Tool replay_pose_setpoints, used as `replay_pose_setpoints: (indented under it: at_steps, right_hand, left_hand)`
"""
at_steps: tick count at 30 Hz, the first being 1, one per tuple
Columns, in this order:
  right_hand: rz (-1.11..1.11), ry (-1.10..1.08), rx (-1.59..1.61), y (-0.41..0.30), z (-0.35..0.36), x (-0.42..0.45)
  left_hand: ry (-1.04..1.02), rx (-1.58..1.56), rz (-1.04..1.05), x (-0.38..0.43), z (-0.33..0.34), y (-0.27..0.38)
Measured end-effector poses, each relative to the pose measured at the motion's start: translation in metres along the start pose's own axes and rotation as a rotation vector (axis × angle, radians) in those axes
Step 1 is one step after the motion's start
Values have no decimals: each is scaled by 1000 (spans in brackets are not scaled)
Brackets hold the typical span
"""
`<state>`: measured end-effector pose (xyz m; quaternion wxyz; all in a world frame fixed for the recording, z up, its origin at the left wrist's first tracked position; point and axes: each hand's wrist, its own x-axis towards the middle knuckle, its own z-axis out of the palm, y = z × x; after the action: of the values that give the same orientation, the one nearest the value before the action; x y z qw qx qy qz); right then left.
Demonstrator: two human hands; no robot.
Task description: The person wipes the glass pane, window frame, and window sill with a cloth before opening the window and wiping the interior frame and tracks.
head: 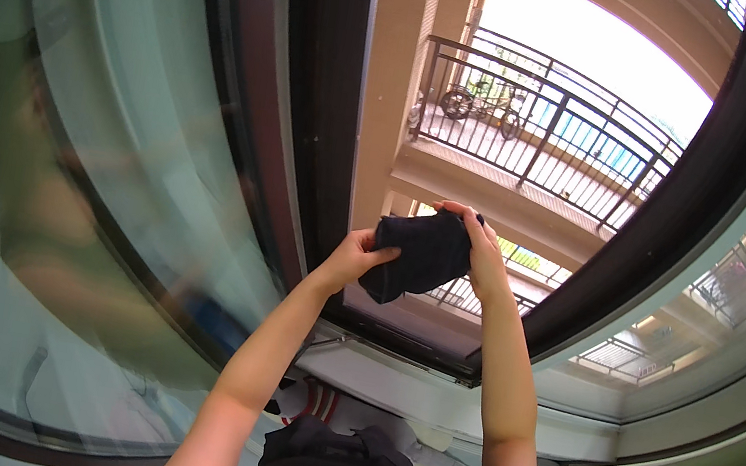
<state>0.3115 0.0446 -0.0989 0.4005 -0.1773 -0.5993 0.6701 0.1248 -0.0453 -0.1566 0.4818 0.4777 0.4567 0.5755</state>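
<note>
A dark, folded piece of cloth (422,255) is stretched between my two hands, in front of the open window. My left hand (356,257) grips its left edge, thumb lying on the near face. At the upper right corner my right hand (479,248) holds it, with fingers over the top edge. Both arms reach forward over the window sill (394,375). What kind of cloth item it is, I cannot tell. Its far side is hidden from me.
A dark window frame (315,114) borders the opening on the left, next to a reflecting glass pane (102,139). Another frame bar (695,233) slants on the right. Outside, a bicycle (484,108) stands behind a balcony railing (542,135). Grey fabric with red stripes (317,403) lies below the sill.
</note>
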Motion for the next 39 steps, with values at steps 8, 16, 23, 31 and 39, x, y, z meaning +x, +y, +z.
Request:
replay_pose_setpoints:
  at_steps: [8, 16, 23, 31, 39]
  right_hand:
    - [-213, 67, -835, 71, -2, -37]
    - [-844, 334, -974, -46, 15, 21]
    - [-1845, 589, -1608, -322, 113, 189]
    - [-1811, 516, -1688, -272, 106, 245]
    - [-1009, -284, -1684, 19, 45, 126]
  left_hand:
    - [-101, -569, -87, 26, 53, -31]
    - [86, -145, 384, 35, 26, 52]
    - [263, -34, 703, 47, 4, 91]
    - [266, -43, 721, 53, -17, 93]
    - [291, -124, 655, 44, -16, 68]
